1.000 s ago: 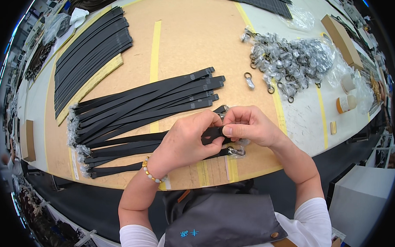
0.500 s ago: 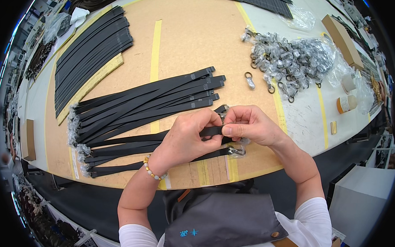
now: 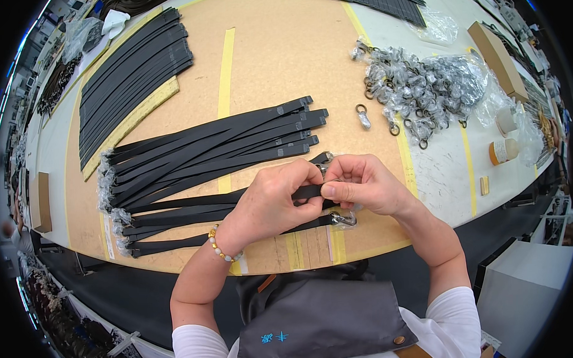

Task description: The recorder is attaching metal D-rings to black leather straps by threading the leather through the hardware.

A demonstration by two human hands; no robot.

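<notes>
On the workbench (image 3: 264, 72), both hands, left hand (image 3: 271, 201) and right hand (image 3: 362, 186), pinch one black strap (image 3: 192, 201) beside bagged metal rings (image 3: 428, 89).

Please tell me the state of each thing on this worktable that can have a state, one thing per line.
black strap: gripped at its end by both hands
left hand: closed on the strap
right hand: fingers pinching the strap end
finished strap: lying flat, metal clasp fitted
strap bundle: fanned out flat
metal clasps: heaped, in clear wrapping
loose clasp: lying alone

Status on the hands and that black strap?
Left hand and right hand both pinching one black strap, fingertips meeting. Strap stack beside. Bagged metal rings well apart. Nothing in the way.
</notes>
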